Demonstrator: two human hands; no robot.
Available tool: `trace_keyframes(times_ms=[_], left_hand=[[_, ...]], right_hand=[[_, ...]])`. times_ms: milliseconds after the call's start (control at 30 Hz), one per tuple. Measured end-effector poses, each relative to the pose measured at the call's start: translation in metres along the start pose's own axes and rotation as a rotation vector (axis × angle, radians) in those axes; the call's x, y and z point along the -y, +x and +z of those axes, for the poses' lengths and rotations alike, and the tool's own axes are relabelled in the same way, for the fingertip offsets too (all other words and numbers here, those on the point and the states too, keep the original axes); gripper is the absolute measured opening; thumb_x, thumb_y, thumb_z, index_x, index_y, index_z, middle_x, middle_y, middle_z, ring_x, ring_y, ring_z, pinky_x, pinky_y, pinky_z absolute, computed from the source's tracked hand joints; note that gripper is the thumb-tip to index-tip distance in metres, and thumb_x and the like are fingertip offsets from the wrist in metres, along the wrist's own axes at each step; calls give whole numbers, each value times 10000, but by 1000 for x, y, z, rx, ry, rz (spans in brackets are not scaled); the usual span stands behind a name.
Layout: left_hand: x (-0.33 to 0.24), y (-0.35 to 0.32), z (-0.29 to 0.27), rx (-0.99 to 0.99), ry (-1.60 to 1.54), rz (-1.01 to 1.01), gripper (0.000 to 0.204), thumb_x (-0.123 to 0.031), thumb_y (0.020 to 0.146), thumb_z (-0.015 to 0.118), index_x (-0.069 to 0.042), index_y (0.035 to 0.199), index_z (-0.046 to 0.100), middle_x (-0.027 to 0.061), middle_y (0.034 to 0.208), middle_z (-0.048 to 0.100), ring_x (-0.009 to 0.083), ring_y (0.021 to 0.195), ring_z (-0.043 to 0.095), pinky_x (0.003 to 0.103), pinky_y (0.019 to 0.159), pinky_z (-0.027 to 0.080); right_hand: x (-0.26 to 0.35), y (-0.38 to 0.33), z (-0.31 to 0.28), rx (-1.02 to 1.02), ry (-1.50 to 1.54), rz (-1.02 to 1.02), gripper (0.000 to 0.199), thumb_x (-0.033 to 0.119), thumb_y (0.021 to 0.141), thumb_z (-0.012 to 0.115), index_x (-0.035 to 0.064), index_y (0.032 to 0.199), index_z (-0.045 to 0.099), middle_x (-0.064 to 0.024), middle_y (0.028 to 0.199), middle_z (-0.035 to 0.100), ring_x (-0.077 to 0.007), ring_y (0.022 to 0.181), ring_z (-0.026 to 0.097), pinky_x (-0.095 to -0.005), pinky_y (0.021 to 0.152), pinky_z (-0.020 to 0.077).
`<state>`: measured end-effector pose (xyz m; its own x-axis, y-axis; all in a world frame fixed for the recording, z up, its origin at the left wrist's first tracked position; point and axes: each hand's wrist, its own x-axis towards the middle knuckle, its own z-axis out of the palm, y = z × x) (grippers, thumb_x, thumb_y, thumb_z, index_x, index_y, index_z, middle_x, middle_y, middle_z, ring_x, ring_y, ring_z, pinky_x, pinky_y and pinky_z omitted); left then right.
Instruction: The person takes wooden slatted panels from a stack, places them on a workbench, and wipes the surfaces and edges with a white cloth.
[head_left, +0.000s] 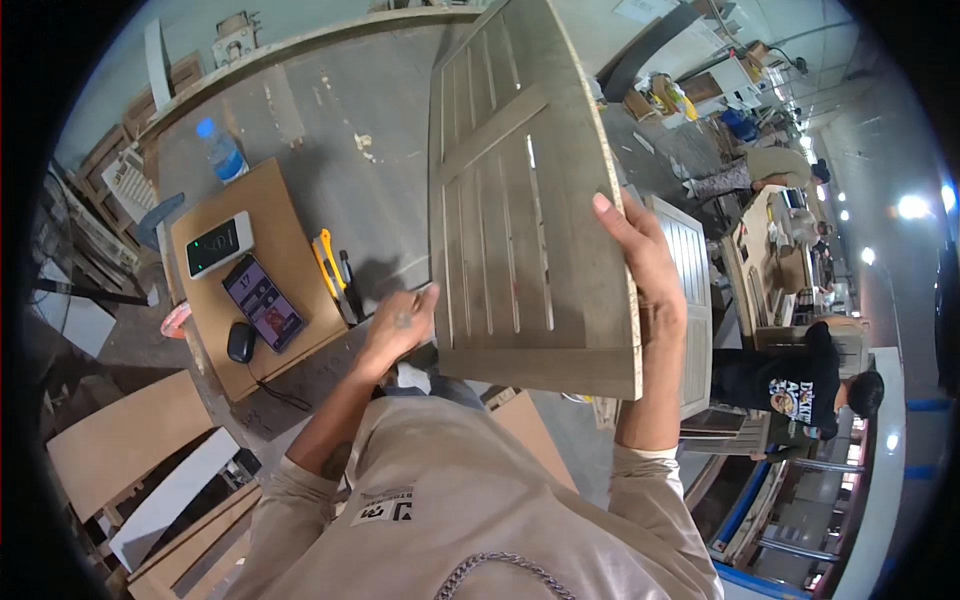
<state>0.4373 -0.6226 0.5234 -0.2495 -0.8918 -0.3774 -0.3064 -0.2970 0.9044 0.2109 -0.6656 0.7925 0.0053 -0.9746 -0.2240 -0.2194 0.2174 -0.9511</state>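
Head view. A slatted wooden panel (pixel 525 200), grey-brown with a diagonal brace across its slats, is held up between both hands, tilted, above the grey worktop (pixel 340 130).

The left hand (pixel 398 325) is set against the panel's lower left edge, near the corner. The fingers are curled loosely; the fingertips meet the edge, but how much of the grip wraps behind the board cannot be told.

The right hand (pixel 645 260) is laid along the panel's right edge. The fingers are extended and kept close together, pointing upward along the board; the palm is pressed to the edge. The thumb is hidden behind the panel, so a full clamp cannot be confirmed.

On the worktop, to the left of the panel, a brown board (pixel 290 290) is seen lying flat. On it are carried a white phone (pixel 219 244), a dark phone with lit screen (pixel 263 302) and a black mouse (pixel 240 342). A yellow utility knife (pixel 327 262) and a dark pen (pixel 347 272) lie just beside the board's right edge. A water bottle with blue cap (pixel 220 150) stands further back.

A white louvred panel (pixel 690 280) is seen past the right hand. A person in a black shirt (pixel 790 385) is bent over at the right, well apart.
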Motion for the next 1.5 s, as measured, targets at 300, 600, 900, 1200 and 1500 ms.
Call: trace_keyframes(times_ms=[300, 600, 900, 1200, 1500], left_hand=[[96, -1, 72, 320, -806, -472, 589, -580, 955, 424, -33, 1057, 616, 85, 994, 670, 237, 871, 630, 418, 770, 494], [186, 7, 84, 684, -1136, -471, 490, -607, 926, 460, -144, 1009, 595, -9, 861, 595, 137, 837, 587, 350, 686, 504], [78, -70, 122, 532, -900, -325, 643, -565, 893, 551, -113, 1341, 459, 19, 1284, 554, 203, 1139, 525, 377, 1000, 393], [31, -125, 157, 644, -309, 84, 759, -585, 952, 433, 72, 1332, 446, 148, 1300, 538, 240, 1152, 518, 371, 990, 406], [79, -241, 326, 719, 890, 682, 826, -632, 901, 489, 174, 769, 610, 269, 751, 650, 297, 720, 605, 447, 760, 477]], right_hand=[[-17, 25, -34, -114, -230, 58, 468, 222, 880, 632, -86, 1225, 556, -113, 1019, 652, -157, 876, 594, -293, 772, 465], [-21, -24, 5, -123, -591, -66, 401, 303, 840, 596, -91, 913, 607, -251, 791, 641, -280, 754, 640, -423, 678, 495], [-58, -294, -23, -385, -160, -192, 317, 209, 932, 519, -20, 1148, 487, -277, 929, 624, -439, 904, 599, -480, 802, 460], [-243, -537, 98, -1497, 266, 0, 364, 318, 912, 634, 16, 1110, 593, -152, 940, 673, -242, 900, 633, -369, 824, 477], [-451, -606, 287, -2320, 662, 803, 536, 443, 890, 626, -53, 697, 563, -158, 592, 542, -183, 560, 434, -398, 563, 398]])
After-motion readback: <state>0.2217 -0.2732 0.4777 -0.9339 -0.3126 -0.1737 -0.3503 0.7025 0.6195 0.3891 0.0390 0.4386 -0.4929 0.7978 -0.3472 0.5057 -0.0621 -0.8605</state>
